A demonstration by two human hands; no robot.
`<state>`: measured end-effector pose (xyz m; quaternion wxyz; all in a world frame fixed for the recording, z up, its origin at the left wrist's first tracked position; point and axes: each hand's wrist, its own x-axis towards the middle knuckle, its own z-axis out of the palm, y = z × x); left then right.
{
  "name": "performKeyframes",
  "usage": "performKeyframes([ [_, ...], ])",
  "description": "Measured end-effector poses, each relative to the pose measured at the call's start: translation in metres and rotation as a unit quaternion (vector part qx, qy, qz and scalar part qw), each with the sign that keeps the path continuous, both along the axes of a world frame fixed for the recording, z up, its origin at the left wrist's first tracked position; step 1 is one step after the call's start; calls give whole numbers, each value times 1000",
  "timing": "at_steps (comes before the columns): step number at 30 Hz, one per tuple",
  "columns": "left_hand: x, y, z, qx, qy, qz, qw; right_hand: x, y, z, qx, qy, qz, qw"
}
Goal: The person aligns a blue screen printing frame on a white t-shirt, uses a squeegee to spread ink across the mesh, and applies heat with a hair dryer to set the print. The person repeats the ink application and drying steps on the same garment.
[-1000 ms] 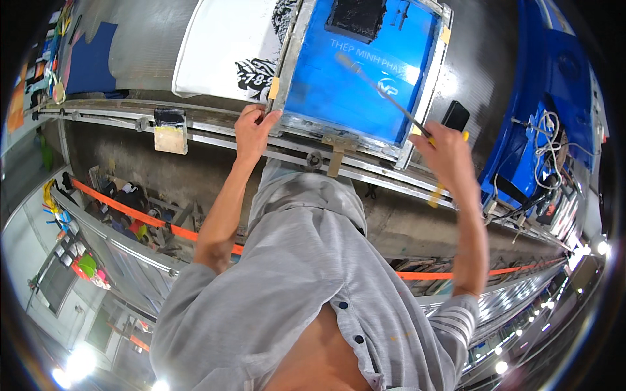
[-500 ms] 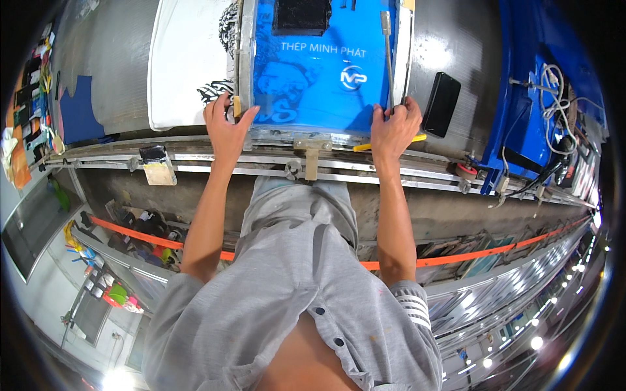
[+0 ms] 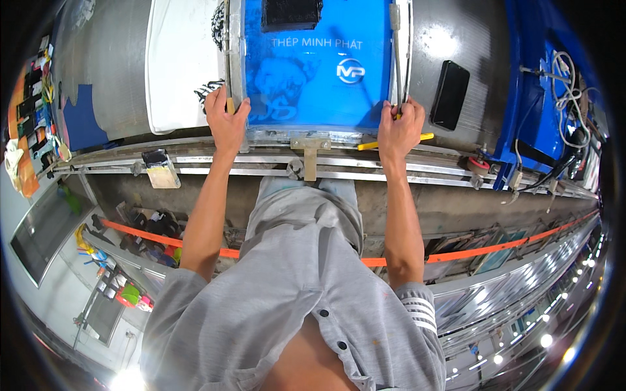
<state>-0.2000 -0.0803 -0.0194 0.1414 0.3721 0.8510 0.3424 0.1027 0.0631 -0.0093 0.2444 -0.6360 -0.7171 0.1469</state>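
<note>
A printing screen with blue mesh [image 3: 313,91], white lettering, a round logo and black ink at the top sits in a metal frame [image 3: 236,58]. My left hand [image 3: 227,117] is closed on the frame's left edge by a tan strip. My right hand [image 3: 401,124] is at the frame's right edge, closed on a long thin metal tool [image 3: 396,58] lying along that side. A yellow bar [image 3: 372,144] sticks out beneath that hand. White fabric with black print [image 3: 179,72] lies left of the frame.
A black phone [image 3: 450,94] lies right of the screen; a blue machine with coiled white cable [image 3: 535,130] stands beyond it. Metal rails [image 3: 352,173] run along the near edge, holding an ink-stained block [image 3: 160,168]. Blue cloth [image 3: 85,117] lies at left; an orange beam [image 3: 456,256] runs below.
My right hand has come down onto the frame's edge, swinging the tool from diagonal over the blue mesh to lengthwise along the right side. My left hand stays on the left edge; the view has shifted.
</note>
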Motion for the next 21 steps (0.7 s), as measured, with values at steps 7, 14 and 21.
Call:
performKeyframes([
  [7,-3,-1,-2,-9,7,-17,1000,1,0,-6,13,-8,-8,1000],
  [14,-2,-8,-10,4,44,-31,999,2,0,-5,11,-18,-5,1000],
  [21,13,0,5,6,160,-73,984,2,-1,-10,21,-28,-11,999],
])
